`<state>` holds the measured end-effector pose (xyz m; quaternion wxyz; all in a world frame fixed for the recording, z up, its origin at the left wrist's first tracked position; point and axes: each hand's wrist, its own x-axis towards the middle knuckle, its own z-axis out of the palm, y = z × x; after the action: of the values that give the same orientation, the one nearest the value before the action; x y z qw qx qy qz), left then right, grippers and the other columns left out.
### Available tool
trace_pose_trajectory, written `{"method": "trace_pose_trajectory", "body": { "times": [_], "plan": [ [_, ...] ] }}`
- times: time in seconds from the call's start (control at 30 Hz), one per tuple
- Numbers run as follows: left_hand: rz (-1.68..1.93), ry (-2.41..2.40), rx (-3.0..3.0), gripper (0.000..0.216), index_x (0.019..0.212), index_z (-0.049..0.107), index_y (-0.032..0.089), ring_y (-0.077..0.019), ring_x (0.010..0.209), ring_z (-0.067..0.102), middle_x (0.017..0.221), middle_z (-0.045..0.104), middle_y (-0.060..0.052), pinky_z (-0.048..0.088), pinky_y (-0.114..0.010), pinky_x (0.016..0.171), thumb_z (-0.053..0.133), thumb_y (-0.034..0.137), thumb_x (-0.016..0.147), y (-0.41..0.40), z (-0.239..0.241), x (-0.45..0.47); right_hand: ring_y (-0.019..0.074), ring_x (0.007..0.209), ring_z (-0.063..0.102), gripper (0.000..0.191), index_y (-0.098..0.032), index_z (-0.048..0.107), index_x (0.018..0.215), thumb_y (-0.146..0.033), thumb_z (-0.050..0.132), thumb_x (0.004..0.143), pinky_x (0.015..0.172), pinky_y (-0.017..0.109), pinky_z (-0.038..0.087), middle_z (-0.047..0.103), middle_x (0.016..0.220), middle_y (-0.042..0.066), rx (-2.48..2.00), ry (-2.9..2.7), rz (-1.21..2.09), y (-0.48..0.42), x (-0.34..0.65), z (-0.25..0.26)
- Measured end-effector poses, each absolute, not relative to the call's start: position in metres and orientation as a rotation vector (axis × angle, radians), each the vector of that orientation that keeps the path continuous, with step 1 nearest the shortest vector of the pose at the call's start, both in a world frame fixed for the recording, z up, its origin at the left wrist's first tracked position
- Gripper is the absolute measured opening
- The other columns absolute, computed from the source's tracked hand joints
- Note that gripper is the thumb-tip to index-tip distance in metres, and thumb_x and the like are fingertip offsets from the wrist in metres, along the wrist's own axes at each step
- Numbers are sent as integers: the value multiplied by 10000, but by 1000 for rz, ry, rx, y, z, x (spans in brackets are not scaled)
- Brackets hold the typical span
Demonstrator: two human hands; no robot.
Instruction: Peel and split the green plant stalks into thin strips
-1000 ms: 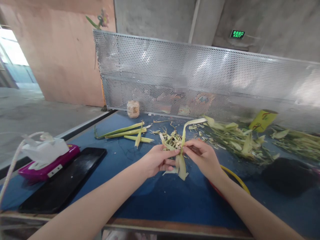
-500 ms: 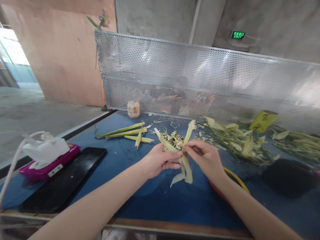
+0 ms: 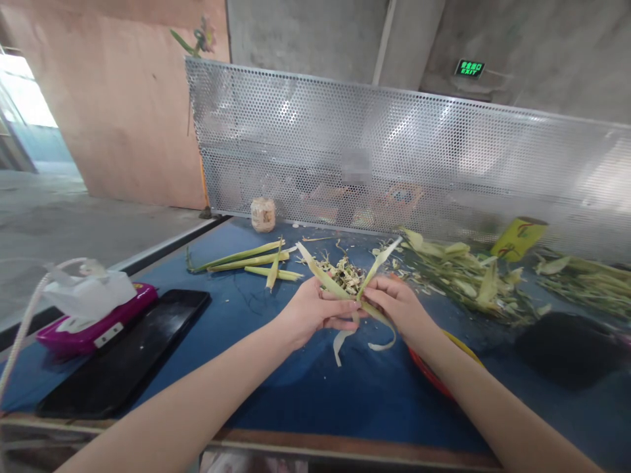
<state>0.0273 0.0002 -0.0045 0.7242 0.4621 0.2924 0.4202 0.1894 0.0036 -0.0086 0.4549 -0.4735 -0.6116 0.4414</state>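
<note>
The left hand and right hand gripped leaf strips between their fingers. A magenta box held white tissue; the right forearm partly hid a red-and-yellow round object.

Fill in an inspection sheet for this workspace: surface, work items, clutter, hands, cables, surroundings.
Surface: blue tabletop, strewn with plant scraps behind the hands.
Work items: pale leaf strips between both hands, some ends hanging down.
Clutter: flat black device and magenta box at left; leaf pile at right.
Hands: left hand and right hand close together, both pinching the strips.
Cables: whitish cord at the left edge.
Surroundings: perforated metal screen behind; lit exit sign upper right.
</note>
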Motion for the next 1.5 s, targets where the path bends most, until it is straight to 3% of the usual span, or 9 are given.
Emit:
{"method": "trace_pose_trajectory", "body": {
  "times": [0.2,0.37,0.57,0.63,0.8,0.93,1.13,1.37,1.5],
  "plan": [
    [1030,743,962,736,1207,348,94,-230,719,672,739,699,-96,566,-254,549,729,81,578,0,-1,28,79,457,398,237,-167,498,630,-363,475,761,463,218,324,452,512,-39,-1225,-1767,781,1,188,-7],
    [1061,779,865,891,1284,170,85,-223,687,673,740,694,-100,558,-238,521,719,57,583,0,2,27,136,645,498,66,-180,504,788,-239,506,760,590,266,422,529,728,28,-1089,-1904,54,-4,189,-8],
    [1051,815,851,722,1220,293,60,-141,522,641,662,675,-61,526,-176,436,690,67,617,1,0,25,162,864,478,284,-229,536,950,-36,450,760,769,328,422,502,927,56,-579,-2294,-642,-10,197,-2],
    [1045,811,868,573,1120,410,60,-117,479,621,631,667,-51,522,-167,429,687,72,619,2,-1,24,170,904,472,273,-225,546,941,-42,437,770,799,343,421,502,960,64,-548,-2363,-708,-12,198,0],
    [1014,733,896,222,817,567,81,-162,690,668,724,686,-105,517,-128,467,682,101,628,5,-3,21,197,976,466,250,-209,573,953,-83,466,765,835,368,420,500,1027,94,-564,-2428,-742,-10,202,1],
    [1015,729,908,195,773,578,84,-156,676,668,693,686,-91,522,-127,487,694,114,619,5,-3,21,191,969,469,235,-237,579,950,-100,506,773,841,356,420,530,1006,74,-486,-2385,-906,-5,202,-3],
    [1088,753,875,357,878,535,104,-128,538,643,605,661,-25,527,-155,444,715,55,573,3,0,23,140,812,523,121,-236,597,794,-149,513,787,722,289,452,554,875,37,-570,-2274,-497,-9,196,-5],
    [1040,657,950,276,830,593,97,-190,723,671,832,691,-102,519,-145,443,718,90,584,7,-4,20,152,682,566,116,-191,579,704,-290,556,760,636,278,461,597,731,27,-998,-1835,283,0,195,-6],
    [1039,665,1006,322,861,588,101,-204,731,671,793,694,-97,462,-130,368,729,103,572,7,-5,20,127,590,549,196,-177,547,701,-369,586,715,555,249,458,593,672,14,-1085,-1658,764,1,190,-7]
  ]
}}
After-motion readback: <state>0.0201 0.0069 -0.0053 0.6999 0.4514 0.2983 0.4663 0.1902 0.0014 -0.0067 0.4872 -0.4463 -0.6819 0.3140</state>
